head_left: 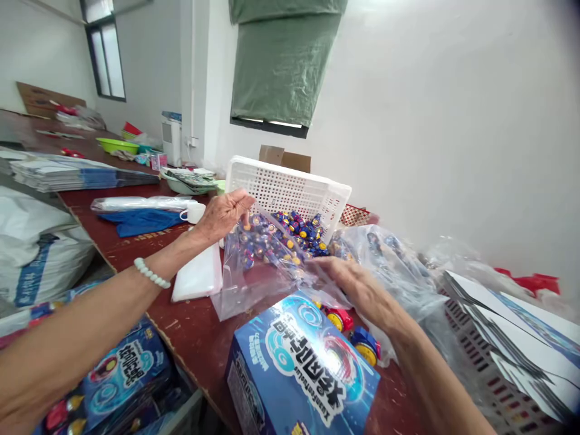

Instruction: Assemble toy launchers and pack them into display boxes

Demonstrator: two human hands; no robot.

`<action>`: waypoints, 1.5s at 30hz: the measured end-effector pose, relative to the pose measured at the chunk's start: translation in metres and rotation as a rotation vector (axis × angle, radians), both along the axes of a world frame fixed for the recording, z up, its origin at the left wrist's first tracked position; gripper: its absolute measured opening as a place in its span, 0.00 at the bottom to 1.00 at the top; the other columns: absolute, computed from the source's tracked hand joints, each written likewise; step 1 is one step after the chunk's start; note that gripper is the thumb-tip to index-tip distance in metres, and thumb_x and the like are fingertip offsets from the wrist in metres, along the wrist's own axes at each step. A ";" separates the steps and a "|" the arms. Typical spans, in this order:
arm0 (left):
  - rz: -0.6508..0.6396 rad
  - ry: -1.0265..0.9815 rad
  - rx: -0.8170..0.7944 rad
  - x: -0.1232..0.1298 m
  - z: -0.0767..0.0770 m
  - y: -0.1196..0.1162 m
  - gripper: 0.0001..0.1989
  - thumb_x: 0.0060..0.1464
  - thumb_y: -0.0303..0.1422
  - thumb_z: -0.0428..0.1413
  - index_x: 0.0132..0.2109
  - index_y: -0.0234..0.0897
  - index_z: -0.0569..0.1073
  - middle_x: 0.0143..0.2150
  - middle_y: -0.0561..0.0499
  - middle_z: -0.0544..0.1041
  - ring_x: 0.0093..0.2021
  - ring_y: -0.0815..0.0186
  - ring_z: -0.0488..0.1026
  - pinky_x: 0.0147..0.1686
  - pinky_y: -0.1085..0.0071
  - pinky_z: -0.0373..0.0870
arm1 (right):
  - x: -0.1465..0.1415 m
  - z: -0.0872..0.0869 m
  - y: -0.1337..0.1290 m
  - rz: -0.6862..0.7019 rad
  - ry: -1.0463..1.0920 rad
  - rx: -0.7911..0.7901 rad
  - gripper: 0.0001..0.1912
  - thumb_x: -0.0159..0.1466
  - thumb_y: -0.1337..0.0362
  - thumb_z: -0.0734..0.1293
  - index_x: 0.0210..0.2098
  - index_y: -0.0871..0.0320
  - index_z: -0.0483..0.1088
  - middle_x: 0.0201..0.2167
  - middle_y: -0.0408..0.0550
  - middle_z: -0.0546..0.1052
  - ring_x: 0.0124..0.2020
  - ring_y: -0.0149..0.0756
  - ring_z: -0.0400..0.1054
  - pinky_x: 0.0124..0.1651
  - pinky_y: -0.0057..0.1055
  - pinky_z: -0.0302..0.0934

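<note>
My left hand (226, 212) pinches the upper edge of a clear plastic bag (244, 290) beside a tipped white basket (281, 184). Small blue, red and yellow toys (308, 229) lie at the basket's mouth, and several show through the plastic. My right hand (357, 284) is at the bag's right side with its fingers stretched out; its palm side is hidden. Below the hands stands a blue printed box (303, 362). Between it and my right hand are a red toy (339, 319) and a blue toy (365, 345) with yellow parts.
White sheets (199, 275), a white cup (194, 212) and a blue cloth (142, 222) lie to the left. Plastic bags (385, 260) and a basket with stacked cards (521, 344) are at the right. A crate of boxes (183, 417) stands below the table's left edge.
</note>
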State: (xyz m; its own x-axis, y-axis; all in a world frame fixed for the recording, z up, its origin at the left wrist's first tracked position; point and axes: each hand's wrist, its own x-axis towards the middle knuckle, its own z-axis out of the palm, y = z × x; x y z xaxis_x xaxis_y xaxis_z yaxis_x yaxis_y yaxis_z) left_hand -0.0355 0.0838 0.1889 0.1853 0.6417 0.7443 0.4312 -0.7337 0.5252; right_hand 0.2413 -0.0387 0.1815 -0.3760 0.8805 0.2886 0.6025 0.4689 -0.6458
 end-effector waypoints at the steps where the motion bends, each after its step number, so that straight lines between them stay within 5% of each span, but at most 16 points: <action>1: -0.067 -0.034 -0.022 0.005 0.002 0.004 0.19 0.60 0.45 0.45 0.27 0.38 0.66 0.18 0.55 0.70 0.24 0.66 0.67 0.31 0.71 0.61 | -0.006 0.005 0.002 0.046 0.139 -0.060 0.24 0.69 0.50 0.50 0.50 0.56 0.68 0.43 0.51 0.75 0.37 0.37 0.72 0.39 0.33 0.65; 4: -0.251 -0.132 -0.076 0.022 0.012 0.011 0.18 0.60 0.46 0.45 0.31 0.38 0.65 0.14 0.57 0.65 0.23 0.67 0.69 0.30 0.72 0.64 | -0.029 0.014 0.015 0.109 0.299 -0.049 0.21 0.70 0.55 0.51 0.60 0.53 0.55 0.46 0.51 0.72 0.28 0.31 0.71 0.31 0.32 0.67; 6: -0.341 -0.175 -0.101 0.033 0.019 0.010 0.18 0.60 0.47 0.45 0.31 0.38 0.65 0.13 0.59 0.60 0.21 0.68 0.66 0.27 0.73 0.63 | -0.045 0.018 0.025 0.039 0.148 0.232 0.26 0.67 0.62 0.58 0.63 0.51 0.49 0.48 0.52 0.69 0.29 0.30 0.69 0.33 0.33 0.67; 9: -0.457 -0.203 -0.137 0.050 0.030 0.005 0.18 0.60 0.46 0.46 0.29 0.38 0.65 0.16 0.58 0.59 0.18 0.72 0.60 0.22 0.75 0.58 | -0.065 0.025 0.035 -0.075 -0.298 0.787 0.20 0.64 0.68 0.62 0.55 0.49 0.63 0.51 0.52 0.64 0.40 0.37 0.65 0.44 0.40 0.64; 12: -0.657 -0.268 -0.197 0.067 0.044 0.003 0.17 0.60 0.42 0.49 0.27 0.37 0.63 0.21 0.57 0.61 0.21 0.74 0.57 0.22 0.75 0.54 | -0.073 0.041 0.039 -0.039 -0.630 1.074 0.05 0.64 0.64 0.63 0.36 0.52 0.73 0.55 0.47 0.64 0.51 0.46 0.58 0.51 0.46 0.58; 15: -0.719 -0.317 -0.232 0.081 0.060 0.009 0.15 0.60 0.37 0.52 0.26 0.36 0.62 0.22 0.57 0.59 0.22 0.75 0.56 0.23 0.75 0.54 | -0.066 0.062 0.044 -0.015 -0.780 1.059 0.08 0.66 0.63 0.61 0.33 0.55 0.71 0.50 0.49 0.70 0.54 0.46 0.57 0.56 0.45 0.53; 18: -0.699 -0.335 -0.248 0.089 0.073 0.017 0.15 0.61 0.36 0.51 0.26 0.36 0.63 0.20 0.59 0.56 0.19 0.75 0.53 0.22 0.75 0.54 | -0.050 0.080 0.047 -0.063 -0.817 0.973 0.09 0.68 0.64 0.58 0.39 0.57 0.69 0.38 0.50 0.74 0.47 0.42 0.63 0.53 0.41 0.55; 24: -0.825 -0.173 -0.231 0.085 0.077 0.013 0.16 0.54 0.45 0.56 0.29 0.37 0.70 0.19 0.58 0.58 0.18 0.75 0.53 0.19 0.74 0.57 | -0.023 0.093 0.046 -0.316 -0.748 1.166 0.27 0.65 0.75 0.53 0.61 0.50 0.56 0.58 0.50 0.61 0.54 0.45 0.58 0.52 0.44 0.57; 29: -0.850 -0.040 -0.363 0.072 0.073 0.001 0.19 0.46 0.51 0.60 0.28 0.38 0.73 0.15 0.58 0.55 0.15 0.75 0.54 0.16 0.74 0.57 | -0.009 0.088 0.047 -0.406 -0.756 1.125 0.37 0.60 0.77 0.59 0.65 0.52 0.45 0.61 0.56 0.56 0.57 0.47 0.58 0.52 0.43 0.60; 34: -0.914 -0.001 -0.426 0.064 0.078 -0.006 0.19 0.45 0.51 0.61 0.28 0.39 0.74 0.14 0.59 0.54 0.14 0.76 0.48 0.13 0.75 0.45 | -0.002 0.085 0.047 -0.355 -0.804 1.119 0.38 0.59 0.72 0.63 0.65 0.55 0.44 0.61 0.60 0.56 0.59 0.49 0.56 0.53 0.43 0.60; 39: -0.928 0.043 -0.411 0.056 0.086 -0.006 0.20 0.44 0.53 0.60 0.26 0.41 0.75 0.13 0.58 0.53 0.15 0.74 0.47 0.17 0.71 0.51 | 0.003 0.091 0.047 -0.393 -0.792 1.108 0.39 0.59 0.72 0.64 0.65 0.55 0.43 0.61 0.61 0.57 0.59 0.49 0.56 0.53 0.45 0.60; 42: -0.862 0.008 -0.336 0.052 0.086 -0.001 0.21 0.46 0.56 0.57 0.27 0.42 0.75 0.13 0.59 0.51 0.14 0.72 0.49 0.18 0.69 0.54 | -0.006 0.090 0.035 -0.264 -0.748 1.143 0.37 0.62 0.64 0.65 0.65 0.56 0.44 0.63 0.61 0.53 0.59 0.48 0.56 0.55 0.44 0.58; 45: -0.736 -0.046 -0.244 0.057 0.082 0.004 0.20 0.49 0.54 0.56 0.27 0.41 0.74 0.14 0.58 0.56 0.15 0.71 0.55 0.18 0.70 0.56 | -0.029 0.086 0.014 -0.145 -0.792 1.196 0.26 0.65 0.58 0.63 0.61 0.47 0.55 0.65 0.51 0.52 0.62 0.46 0.52 0.60 0.45 0.52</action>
State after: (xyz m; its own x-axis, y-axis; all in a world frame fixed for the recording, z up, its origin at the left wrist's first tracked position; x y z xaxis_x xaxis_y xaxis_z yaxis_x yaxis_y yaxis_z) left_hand 0.0212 0.0877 0.2710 0.6000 0.5118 0.6149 -0.1486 -0.6839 0.7143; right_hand 0.2125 -0.0247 0.2673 -0.7138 0.3084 0.6288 0.6982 0.3846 0.6039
